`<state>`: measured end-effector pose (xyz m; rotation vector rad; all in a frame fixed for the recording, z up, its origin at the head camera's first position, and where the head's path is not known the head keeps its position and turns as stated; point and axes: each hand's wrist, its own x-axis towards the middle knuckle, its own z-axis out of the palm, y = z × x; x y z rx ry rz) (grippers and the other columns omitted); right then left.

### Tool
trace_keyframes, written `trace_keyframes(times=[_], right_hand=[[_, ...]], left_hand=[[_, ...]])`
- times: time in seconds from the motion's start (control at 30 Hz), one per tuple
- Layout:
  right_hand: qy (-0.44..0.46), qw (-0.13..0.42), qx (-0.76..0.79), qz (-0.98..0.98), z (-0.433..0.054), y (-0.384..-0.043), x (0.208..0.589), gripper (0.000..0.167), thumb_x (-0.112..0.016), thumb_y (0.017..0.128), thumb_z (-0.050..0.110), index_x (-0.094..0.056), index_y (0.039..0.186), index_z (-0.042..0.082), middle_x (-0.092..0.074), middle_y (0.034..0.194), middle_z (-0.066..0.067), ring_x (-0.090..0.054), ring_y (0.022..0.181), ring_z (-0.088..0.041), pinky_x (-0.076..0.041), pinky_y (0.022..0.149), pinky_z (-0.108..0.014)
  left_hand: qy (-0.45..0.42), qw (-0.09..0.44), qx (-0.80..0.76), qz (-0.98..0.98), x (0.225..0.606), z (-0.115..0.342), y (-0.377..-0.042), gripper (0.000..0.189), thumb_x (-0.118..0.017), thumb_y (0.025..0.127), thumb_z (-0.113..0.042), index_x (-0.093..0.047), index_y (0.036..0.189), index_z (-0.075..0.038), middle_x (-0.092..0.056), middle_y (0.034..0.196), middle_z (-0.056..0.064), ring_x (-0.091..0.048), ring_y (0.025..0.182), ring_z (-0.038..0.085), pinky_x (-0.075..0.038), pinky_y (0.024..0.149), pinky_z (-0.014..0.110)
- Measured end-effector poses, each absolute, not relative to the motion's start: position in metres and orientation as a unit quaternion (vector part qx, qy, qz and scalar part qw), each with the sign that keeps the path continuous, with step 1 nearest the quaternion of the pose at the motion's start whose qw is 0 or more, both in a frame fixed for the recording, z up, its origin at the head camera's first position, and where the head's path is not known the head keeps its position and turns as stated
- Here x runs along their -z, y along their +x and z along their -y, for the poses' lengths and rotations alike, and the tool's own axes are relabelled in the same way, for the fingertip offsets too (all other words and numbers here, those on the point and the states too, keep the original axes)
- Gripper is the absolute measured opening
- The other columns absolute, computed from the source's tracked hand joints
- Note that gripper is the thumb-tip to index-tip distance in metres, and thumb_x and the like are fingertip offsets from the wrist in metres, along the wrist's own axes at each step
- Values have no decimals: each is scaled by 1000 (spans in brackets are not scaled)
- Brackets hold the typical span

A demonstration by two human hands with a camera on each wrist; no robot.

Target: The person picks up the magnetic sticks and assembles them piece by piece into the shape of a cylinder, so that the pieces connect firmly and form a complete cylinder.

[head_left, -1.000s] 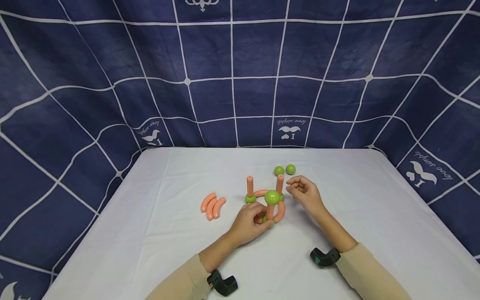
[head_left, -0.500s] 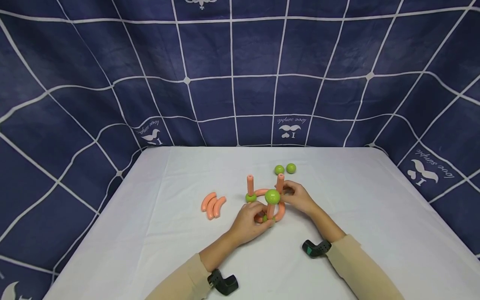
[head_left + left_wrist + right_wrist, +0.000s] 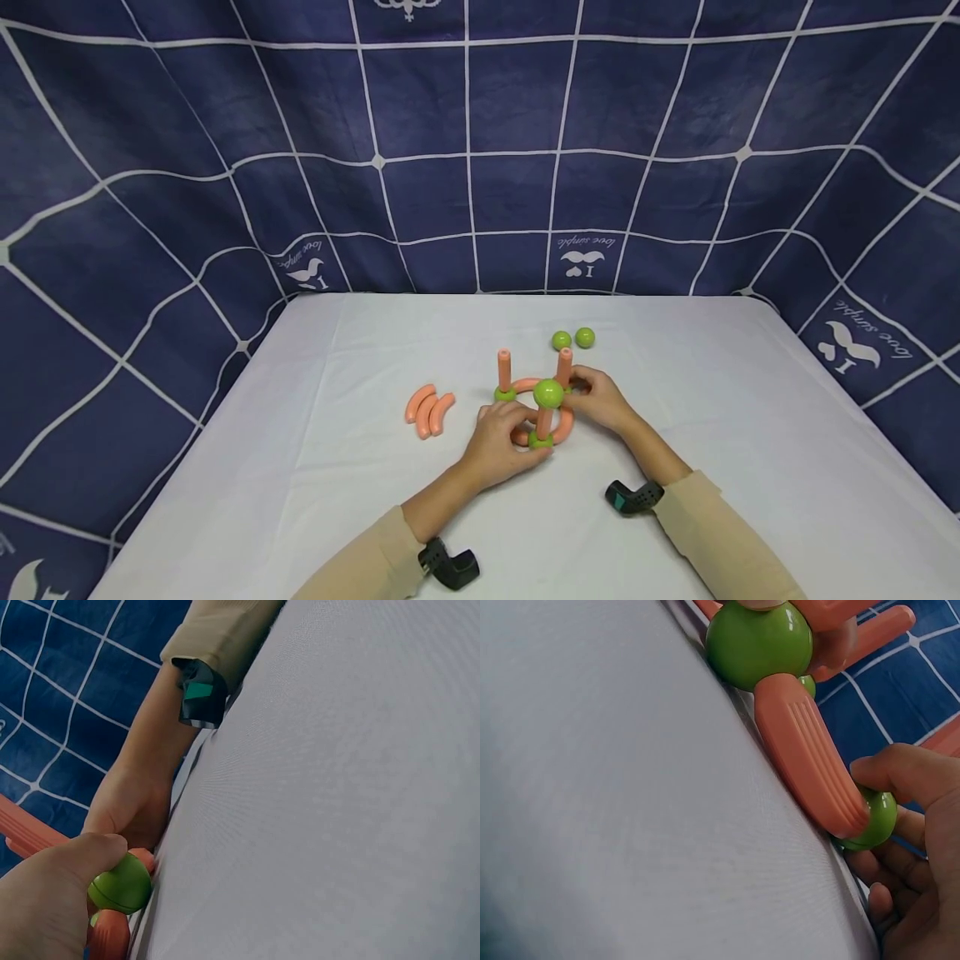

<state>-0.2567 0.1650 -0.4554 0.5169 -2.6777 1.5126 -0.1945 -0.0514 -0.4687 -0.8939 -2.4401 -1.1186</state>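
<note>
Ring-shaped frame of orange ribbed plastic-looking sticks and glossy green balls [image 3: 543, 421] is seen on the white cloth-covered table [image 3: 360, 517], between the hands: at 2 o'clock from the left hand [image 3: 501, 439], 9 o'clock from the right hand [image 3: 598, 402]. Lower near green ball [image 3: 541, 440] is gripped by the left hand; green ball at the far right corner [image 3: 881, 817] is pinched by the right. Both are bridged by a curved orange stick [image 3: 810, 754], long axis roughly 7 to 1 o'clock in the head view; the coming move is judged to turn on this span. Uprights are stood vertical. Two loose green balls [image 3: 585, 337] are placed at 11 o'clock from the right hand, the nearer one.
</note>
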Motion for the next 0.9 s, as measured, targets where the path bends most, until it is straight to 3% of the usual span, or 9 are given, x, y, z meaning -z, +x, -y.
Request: trace_keyframes(times=[0.17,0.43,0.63,0.9], right_hand=[[158,16,-481,862,-168,-255,455,26,-75,83,13,-68,104,1,-67,99,-9,-58,93,-25,-42,74,-32],[162,23,-494,854,-183,-255,464,28,-78,83,20,-69,105,6,-64,92,-3,-55,85,-19,-43,72,-30],[162,23,-490,856,-191,-249,463,29,-79,82,23,-69,105,8,-63,91,-2,-54,85,-20,-43,71,-30],[178,15,-490,853,-198,-240,463,29,-80,80,16,-67,103,5,-61,86,-3,-53,77,-18,-43,66,-26]], left_hand=[[-305,161,389,854,469,51,-195,34,-83,73,-28,-69,100,-13,-66,100,-4,-53,95,13,-39,82,34],[-280,188,391,856,471,51,-195,37,-82,72,-24,-67,103,-11,-55,83,0,-47,79,14,-40,76,33],[-247,196,400,861,473,52,-198,41,-79,75,-22,-65,111,-10,-57,86,0,-49,80,13,-41,75,33],[-180,208,422,864,476,53,-201,34,-76,77,-15,-65,107,-4,-55,86,4,-51,79,15,-45,72,28]])
